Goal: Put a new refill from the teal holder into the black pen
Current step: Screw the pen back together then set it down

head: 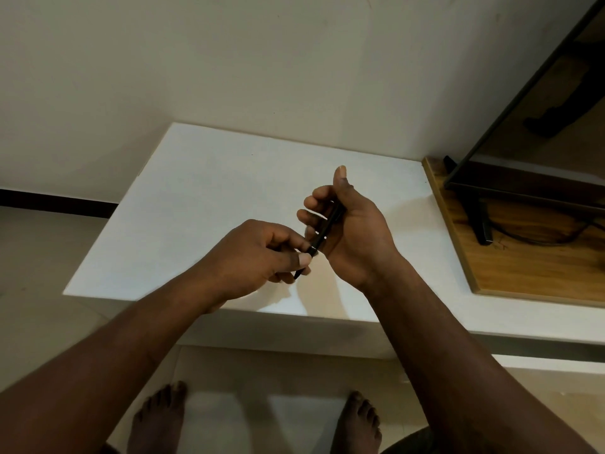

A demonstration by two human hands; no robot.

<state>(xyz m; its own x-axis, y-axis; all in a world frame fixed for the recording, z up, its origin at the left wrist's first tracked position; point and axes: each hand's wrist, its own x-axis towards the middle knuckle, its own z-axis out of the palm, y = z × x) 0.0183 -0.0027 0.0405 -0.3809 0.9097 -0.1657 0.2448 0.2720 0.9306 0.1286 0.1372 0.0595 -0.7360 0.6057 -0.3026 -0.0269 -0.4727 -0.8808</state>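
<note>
At the centre of the frame we see the right hand [350, 234] with its fingers curled round the upper barrel of the slim black plastic pen [323, 235], thumb pointing straight up, while the left hand [258, 253] pinches the pen's lower, pointed end between thumb and fingertips. The pen slants from upper right to lower left between the two hands, held above the flat white tabletop [203, 191]. At the right of the frame we find a brown wooden board [523, 270] bearing a black-framed flat screen [556, 109] on its stand, and along the bottom edge two bare feet [157, 421] on the pale tiled floor [39, 257]
</note>
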